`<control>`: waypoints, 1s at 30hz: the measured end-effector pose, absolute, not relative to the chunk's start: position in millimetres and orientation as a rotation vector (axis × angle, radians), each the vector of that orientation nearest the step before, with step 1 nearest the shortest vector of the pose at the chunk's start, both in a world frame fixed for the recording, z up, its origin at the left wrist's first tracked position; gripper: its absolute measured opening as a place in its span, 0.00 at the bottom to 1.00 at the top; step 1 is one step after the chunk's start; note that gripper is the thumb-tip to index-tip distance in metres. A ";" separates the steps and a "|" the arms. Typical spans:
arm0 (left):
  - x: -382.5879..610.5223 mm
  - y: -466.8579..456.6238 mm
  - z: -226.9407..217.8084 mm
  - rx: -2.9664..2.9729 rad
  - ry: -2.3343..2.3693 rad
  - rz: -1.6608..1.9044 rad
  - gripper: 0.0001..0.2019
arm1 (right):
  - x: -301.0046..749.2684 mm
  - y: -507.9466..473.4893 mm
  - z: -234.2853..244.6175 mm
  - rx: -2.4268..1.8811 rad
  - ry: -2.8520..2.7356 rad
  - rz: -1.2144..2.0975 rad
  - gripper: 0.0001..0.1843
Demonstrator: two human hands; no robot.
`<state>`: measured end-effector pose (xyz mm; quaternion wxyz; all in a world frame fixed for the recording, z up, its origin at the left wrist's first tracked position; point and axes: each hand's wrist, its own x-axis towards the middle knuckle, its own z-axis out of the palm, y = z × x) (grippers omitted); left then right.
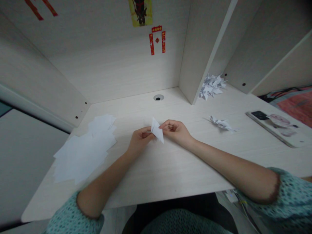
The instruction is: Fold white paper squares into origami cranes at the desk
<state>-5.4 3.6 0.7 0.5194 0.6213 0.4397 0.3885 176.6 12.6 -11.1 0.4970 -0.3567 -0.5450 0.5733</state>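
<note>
A small folded white paper piece [157, 130] with pointed ends is held just above the pale wooden desk [170, 169] at its middle. My left hand [140, 140] pinches its lower left side with closed fingers. My right hand [175, 130] pinches its right edge, fingers curled together. Both forearms reach in from the near edge, sleeves of teal knit pushed up.
A loose spread of white paper sheets [84, 148] lies at the left. A folded paper figure [221, 123] sits to the right, and a pile of such figures [211, 86] is in the back corner. A phone [275, 126] lies at far right. A cable hole [158, 97] is behind.
</note>
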 end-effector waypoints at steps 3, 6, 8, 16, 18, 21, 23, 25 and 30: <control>-4.5 2.0 1.8 1.474 1.036 0.912 0.15 | 176.4 13.7 -13.6 -0.838 -1.260 1.465 0.10; -3.7 2.0 1.5 1.461 1.047 0.937 0.15 | 176.1 14.0 -15.0 -0.817 -1.251 1.496 0.10; -3.6 3.2 0.2 1.440 1.064 0.957 0.15 | 175.7 13.6 -14.0 -0.814 -1.278 1.476 0.10; -4.1 7.5 -5.8 1.213 1.066 0.959 0.17 | 176.7 9.3 -7.4 -0.953 -1.468 1.130 0.14; -3.3 6.8 -5.1 1.168 1.051 0.944 0.16 | 178.0 8.8 -8.3 -0.975 -1.485 1.097 0.14; -1.4 4.6 -2.3 1.063 1.035 0.957 0.21 | 180.2 8.7 -9.8 -1.039 -1.525 0.985 0.14; -0.2 3.2 -0.5 1.015 1.043 0.985 0.29 | 181.9 8.6 -9.8 -1.076 -1.578 0.860 0.12; 0.5 2.5 0.6 1.023 1.047 0.995 0.33 | 183.6 8.5 -8.6 -1.065 -1.639 0.753 0.10; -0.1 4.1 -0.1 1.144 1.033 0.949 0.26 | 187.8 8.6 -5.4 -1.016 -1.780 0.570 0.08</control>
